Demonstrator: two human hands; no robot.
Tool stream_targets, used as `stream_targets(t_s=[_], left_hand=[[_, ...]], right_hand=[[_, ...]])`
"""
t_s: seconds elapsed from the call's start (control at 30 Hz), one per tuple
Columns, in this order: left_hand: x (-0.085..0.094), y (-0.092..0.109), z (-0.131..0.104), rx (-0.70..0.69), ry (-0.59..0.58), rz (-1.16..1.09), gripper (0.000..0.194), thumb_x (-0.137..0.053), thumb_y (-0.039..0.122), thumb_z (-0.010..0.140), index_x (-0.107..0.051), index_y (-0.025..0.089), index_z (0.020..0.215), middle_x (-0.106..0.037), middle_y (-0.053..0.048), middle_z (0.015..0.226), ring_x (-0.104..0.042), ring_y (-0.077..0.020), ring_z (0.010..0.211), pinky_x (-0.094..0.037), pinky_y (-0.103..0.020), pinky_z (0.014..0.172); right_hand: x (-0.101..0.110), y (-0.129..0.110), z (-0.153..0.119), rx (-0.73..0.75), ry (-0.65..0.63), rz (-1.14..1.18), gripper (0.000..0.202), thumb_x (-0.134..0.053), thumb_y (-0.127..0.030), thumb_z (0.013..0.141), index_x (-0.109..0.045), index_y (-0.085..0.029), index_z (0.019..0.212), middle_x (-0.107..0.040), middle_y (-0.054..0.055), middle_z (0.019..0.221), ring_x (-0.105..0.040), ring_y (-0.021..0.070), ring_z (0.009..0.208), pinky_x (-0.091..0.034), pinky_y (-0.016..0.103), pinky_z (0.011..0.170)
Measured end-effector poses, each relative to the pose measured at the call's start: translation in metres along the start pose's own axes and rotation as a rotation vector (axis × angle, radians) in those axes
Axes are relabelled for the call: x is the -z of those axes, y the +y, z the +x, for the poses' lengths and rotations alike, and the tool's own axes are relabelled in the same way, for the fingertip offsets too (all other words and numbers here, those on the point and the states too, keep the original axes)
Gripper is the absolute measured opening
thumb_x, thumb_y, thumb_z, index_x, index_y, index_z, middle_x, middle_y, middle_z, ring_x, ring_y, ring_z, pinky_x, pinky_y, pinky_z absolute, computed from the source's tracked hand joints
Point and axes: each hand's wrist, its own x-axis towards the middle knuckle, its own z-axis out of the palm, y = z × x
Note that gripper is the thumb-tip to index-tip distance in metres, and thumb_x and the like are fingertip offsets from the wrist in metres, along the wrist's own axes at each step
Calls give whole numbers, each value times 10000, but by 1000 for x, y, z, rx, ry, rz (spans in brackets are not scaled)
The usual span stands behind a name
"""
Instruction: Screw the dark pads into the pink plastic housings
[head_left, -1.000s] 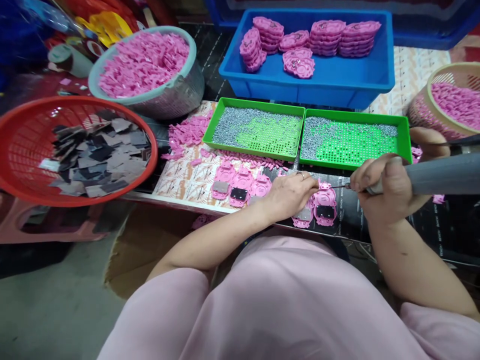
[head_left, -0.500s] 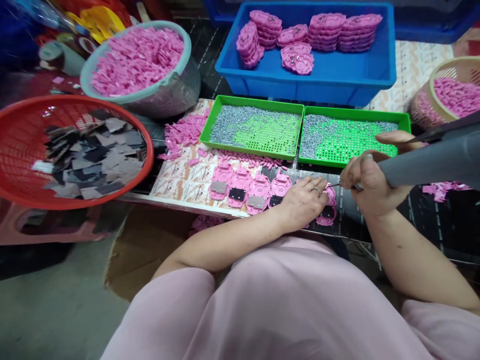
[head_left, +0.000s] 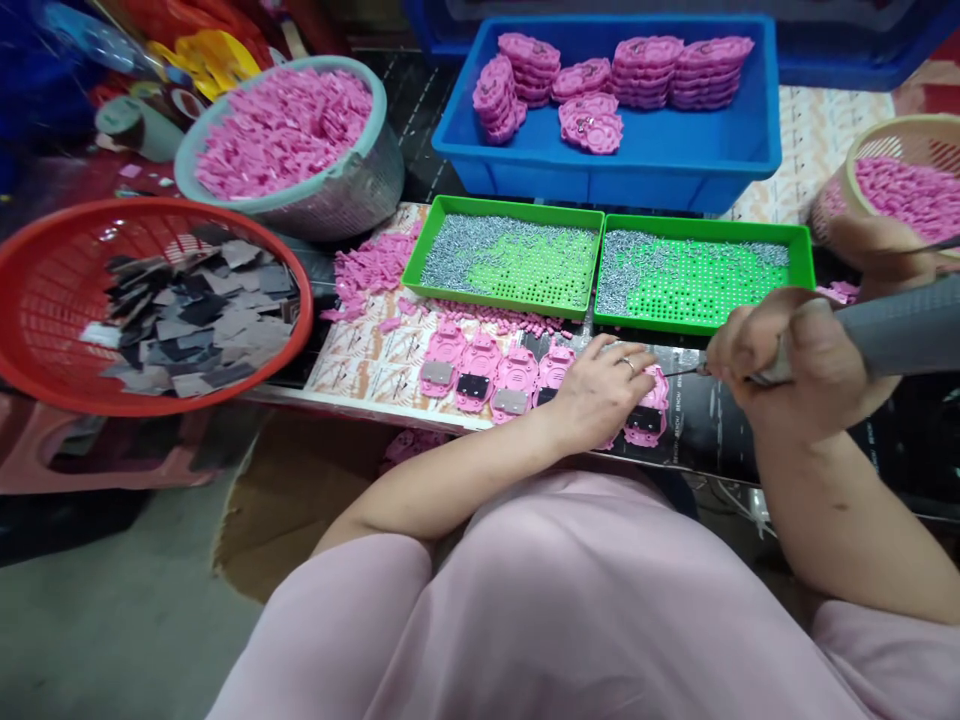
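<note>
A row of pink plastic casings lies along the bench's front edge, some with a grey plate and some with a black plate. My left hand, a ring on one finger, lies flat over the right part of this row, fingers spread and partly covering the casings. The rightmost pink casing, with a black plate, shows beside its fingertips. Wrapped around a grey electric screwdriver, my right hand is slightly blurred. The thin bit points left towards that casing's upper edge; whether it touches is unclear.
Two green trays of small screws stand behind the row. Beyond them is a blue bin with stacked pink casings. At left are a red basket of grey and black pieces and a pale basket of pink parts. Another basket stands right.
My right hand and the screwdriver have moved right, drawing the bit back somewhat from the casing. My left hand stays over the row, its fingers a little more spread. The view has shifted slightly.
</note>
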Motion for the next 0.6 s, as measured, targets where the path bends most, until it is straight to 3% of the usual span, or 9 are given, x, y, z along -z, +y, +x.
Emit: stream_targets(t_s=[0.13,0.27,0.6], left_hand=[[6,-1,2,118,30,-153,168,-566,284,938,-662,164,869,-694,-62,1080,-602,-201,1063,-438,-366,905],[5,1,1,131,66,-231,154,-602,295,920,-650,162,859,-690,-59,1047,-590,-194,1060,-422,-349,924],[5,1,-4,158,113,-298,147,-598,291,922,-639,170,850,-690,-56,1052,-590,-175,1058,-415,-348,957]], right_hand=[[-9,-9,-7,101,-61,119,25,-636,-308,785,-642,-288,772,-445,-61,466,-379,93,332,-304,283,326],[-16,-9,-10,69,-92,85,287,-616,-389,788,-588,-223,555,-386,-40,434,-390,88,338,-293,280,331],[-17,-14,-10,44,-85,77,338,-624,-431,788,-583,-210,535,-380,-40,424,-366,83,312,-281,279,324]])
